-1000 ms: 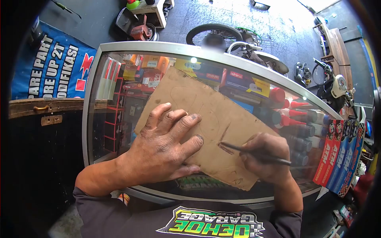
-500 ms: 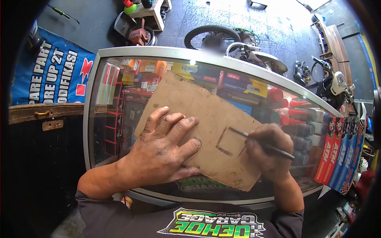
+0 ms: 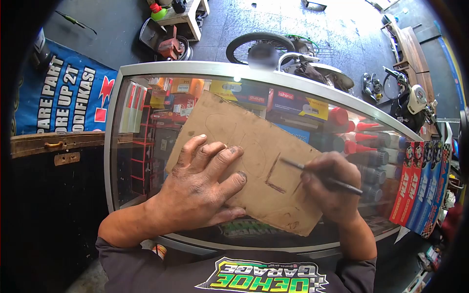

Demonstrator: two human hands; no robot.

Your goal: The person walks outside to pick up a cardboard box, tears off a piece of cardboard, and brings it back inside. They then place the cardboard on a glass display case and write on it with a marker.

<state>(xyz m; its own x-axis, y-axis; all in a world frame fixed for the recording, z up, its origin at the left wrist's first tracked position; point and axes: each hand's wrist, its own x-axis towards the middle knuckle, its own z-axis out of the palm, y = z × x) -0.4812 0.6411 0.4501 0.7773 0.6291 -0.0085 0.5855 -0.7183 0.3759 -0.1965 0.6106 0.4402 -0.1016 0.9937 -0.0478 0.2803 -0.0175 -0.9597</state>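
A brown cardboard piece (image 3: pixel 254 195) lies slantwise on the glass-topped display case (image 3: pixel 161 240). Dark strokes form an open-sided corner shape on its right half, and faint curved outlines run over its upper left. My left hand (image 3: pixel 202 180) rests on the left part of the cardboard, its fingers spread. In my right hand (image 3: pixel 332 183), a dark, slim pen-like tool (image 3: pixel 344 186) is gripped, its tip over the cardboard near the top of the dark strokes. The fingers of that hand are slightly blurred.
Boxes (image 3: pixel 298 102) and red-capped bottles (image 3: pixel 359 146) show through the glass. Stickers (image 3: pixel 420 188) hang at the case's right end. Beyond it are a motorcycle wheel (image 3: pixel 234 49), a wooden bench (image 3: pixel 190 19) and a blue banner (image 3: pixel 68 93). A dark wooden cabinet (image 3: pixel 53 195) stands at left.
The view has shifted slightly. The pen-like tool's tip stays near the top of the marked strokes, a touch lower than before. My left hand keeps its place on the cardboard.
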